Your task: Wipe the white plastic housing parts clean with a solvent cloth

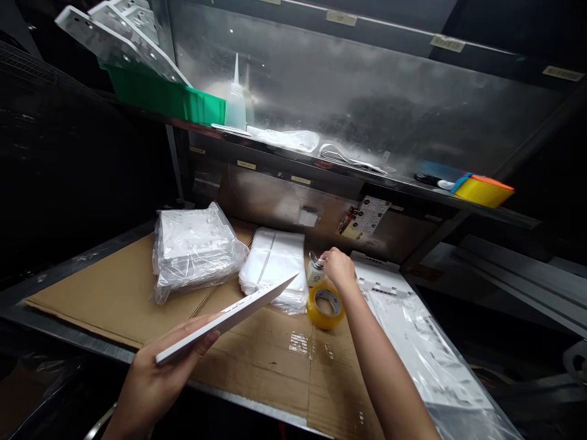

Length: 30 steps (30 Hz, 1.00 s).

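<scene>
Grey metal shelving (298, 79) rises behind your table (257, 404), whose top is covered with brown cardboard sheeting (105, 290). Your left hand (158, 373) grips a thin, flat white panel (233, 315) by its near end, thumb on one side and fingers on the other, tilted above the cardboard with one long edge toward you. Your right hand (338, 269) is extended across the table, its bent fingers at a small white bottle with a shiny metal top (315, 274); whether they have closed on it, you cannot tell from this angle. Just in front of the bottle lies a round roll of amber-yellow tape (315, 313), and to its left a stack of clear, flat plastic bags (274, 253). Farther left rests a plastic-wrapped pile of white parts (197, 235); on the right, more white panels lie under clear film (413, 342).

Your step in hand appears to be attending to the panel with one hand while getting at the bottle with the other. Your next move would seem to call for a sure hold on the bottle's top, clear of the tape, with the panel kept steady and its far tip away from the bags.
</scene>
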### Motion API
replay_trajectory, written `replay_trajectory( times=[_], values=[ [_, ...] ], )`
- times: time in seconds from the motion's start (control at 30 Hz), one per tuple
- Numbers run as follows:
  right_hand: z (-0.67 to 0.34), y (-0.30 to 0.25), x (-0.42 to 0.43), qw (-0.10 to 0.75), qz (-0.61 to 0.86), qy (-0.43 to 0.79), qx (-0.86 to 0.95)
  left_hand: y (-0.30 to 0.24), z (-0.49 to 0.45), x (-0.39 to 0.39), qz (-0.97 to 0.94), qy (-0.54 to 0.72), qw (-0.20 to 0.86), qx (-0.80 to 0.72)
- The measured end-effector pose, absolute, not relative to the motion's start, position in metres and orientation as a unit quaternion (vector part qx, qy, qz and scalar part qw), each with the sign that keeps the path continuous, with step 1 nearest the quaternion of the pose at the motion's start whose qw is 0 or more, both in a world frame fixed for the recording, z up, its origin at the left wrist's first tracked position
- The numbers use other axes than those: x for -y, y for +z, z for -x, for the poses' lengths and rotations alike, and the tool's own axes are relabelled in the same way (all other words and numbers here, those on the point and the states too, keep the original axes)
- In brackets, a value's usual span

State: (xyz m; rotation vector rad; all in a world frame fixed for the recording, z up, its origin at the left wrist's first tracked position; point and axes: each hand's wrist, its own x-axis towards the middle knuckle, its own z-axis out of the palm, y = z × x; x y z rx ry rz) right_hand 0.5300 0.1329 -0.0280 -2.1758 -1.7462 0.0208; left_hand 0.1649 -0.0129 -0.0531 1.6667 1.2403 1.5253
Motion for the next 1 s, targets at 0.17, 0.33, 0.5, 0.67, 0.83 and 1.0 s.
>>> replay_trajectory(
  times=[0.17, 0.33, 0.5, 0.67, 0.83, 1.0],
  values=[
    [-0.529, -0.027, -0.135, 0.161, 0.764, 0.006, 0.625, -0.061, -0.165, 0.008, -0.645, 0.574, 0.255, -0.435],
    [-0.525, -0.013, -0.117, 0.251, 0.752, -0.002, 0.610, -0.059, -0.174, 0.008, -0.663, 0.587, 0.241, -0.397],
    [-0.470, 0.010, -0.039, 0.408, 0.671, 0.006, 0.619, -0.057, -0.183, 0.009, -0.704, 0.573, 0.198, -0.371],
    [-0.400, 0.009, 0.028, 0.539, 0.471, 0.107, 0.690, -0.059, -0.191, 0.012, -0.759, 0.540, 0.156, -0.329],
    [-0.389, -0.001, 0.037, 0.541, 0.485, 0.046, 0.685, -0.062, -0.194, 0.013, -0.783, 0.529, 0.113, -0.309],
    [-0.391, -0.002, 0.041, 0.536, 0.460, 0.058, 0.705, -0.063, -0.193, 0.016, -0.797, 0.517, 0.107, -0.293]
  ],
)
